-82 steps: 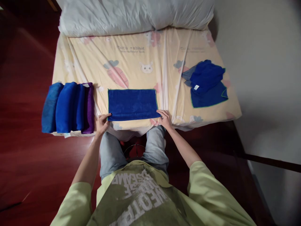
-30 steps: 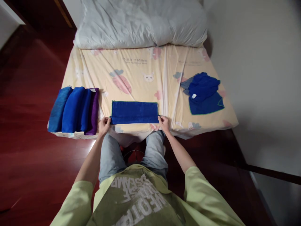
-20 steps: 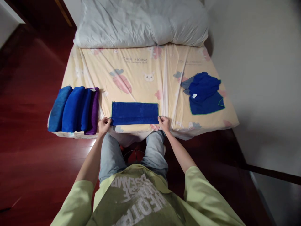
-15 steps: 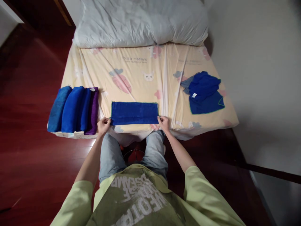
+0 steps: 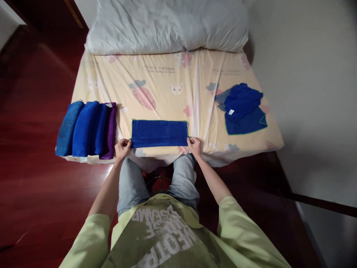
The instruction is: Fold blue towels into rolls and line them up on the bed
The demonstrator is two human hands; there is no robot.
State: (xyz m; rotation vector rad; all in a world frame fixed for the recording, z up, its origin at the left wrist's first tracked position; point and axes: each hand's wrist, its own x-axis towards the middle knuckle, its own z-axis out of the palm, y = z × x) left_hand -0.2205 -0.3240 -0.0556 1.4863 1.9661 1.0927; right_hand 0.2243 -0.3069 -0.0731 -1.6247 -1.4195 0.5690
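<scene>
A blue cloth [image 5: 159,133] with green edging lies flat as a long rectangle near the front edge of the bed, a lengthwise crease along its lower part. My left hand [image 5: 122,149] pinches its near left corner between thumb and fingers. At the near right corner, my right hand [image 5: 194,145] grips the cloth the same way. Left of my left hand, several rolled or folded towels stand side by side: blue ones [image 5: 85,128] and a purple one [image 5: 109,132]. A crumpled pile of blue cloths [image 5: 242,106] with a white tag rests at the right.
The bed [image 5: 164,102] has a yellow sheet with carrot and rabbit prints. A grey-white quilt [image 5: 167,26] lies across its far side. A wall [image 5: 312,93] rises at the right, and dark red floor [image 5: 33,149] shows at the left.
</scene>
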